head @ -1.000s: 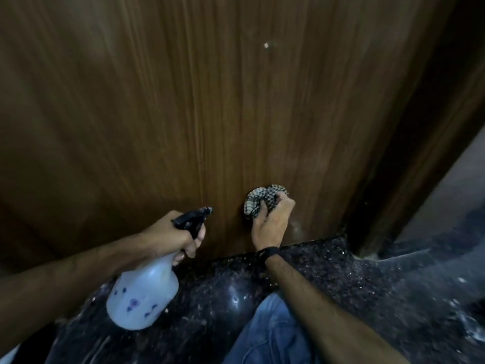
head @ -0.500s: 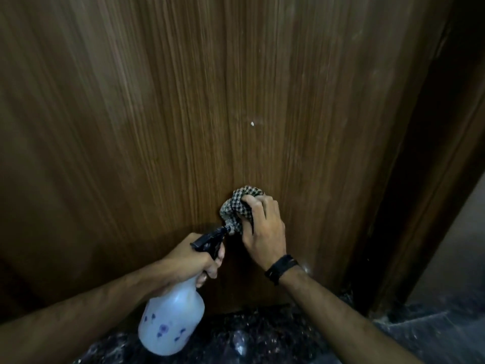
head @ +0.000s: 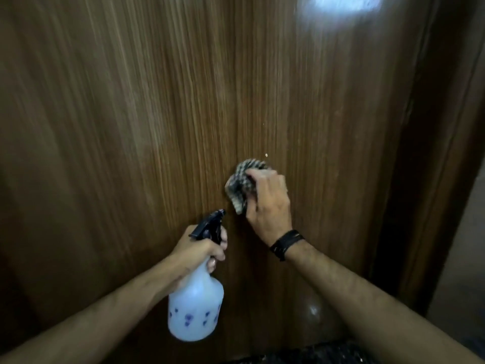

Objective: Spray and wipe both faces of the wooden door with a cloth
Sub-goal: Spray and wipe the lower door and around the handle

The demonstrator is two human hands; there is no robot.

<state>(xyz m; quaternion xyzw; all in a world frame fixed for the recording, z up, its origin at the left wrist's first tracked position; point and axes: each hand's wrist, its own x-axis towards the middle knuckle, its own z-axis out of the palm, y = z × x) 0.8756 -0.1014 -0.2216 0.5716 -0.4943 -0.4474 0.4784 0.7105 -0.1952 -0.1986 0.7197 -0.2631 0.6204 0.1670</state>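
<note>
The wooden door [head: 183,101] stands in front and fills most of the view. The right hand [head: 267,203] presses the cloth [head: 240,185] flat on the door. The left hand [head: 194,254] is lower and to the left, near it, around the neck of the spray bottle [head: 195,308]. The bottle hangs under that hand. The floor [head: 301,354] lies below the door.

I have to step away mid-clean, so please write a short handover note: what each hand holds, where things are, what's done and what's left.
Left hand: gripping the neck of the white spray bottle, black nozzle aimed at the door, a finger at the trigger.
Right hand: pressing the bunched checkered cloth against the wooden door, low and right of centre.
Done: cannot tell how much of this face has been wiped.
Left: a pale speck just above the cloth, the rest of this face, then the other face.
</note>
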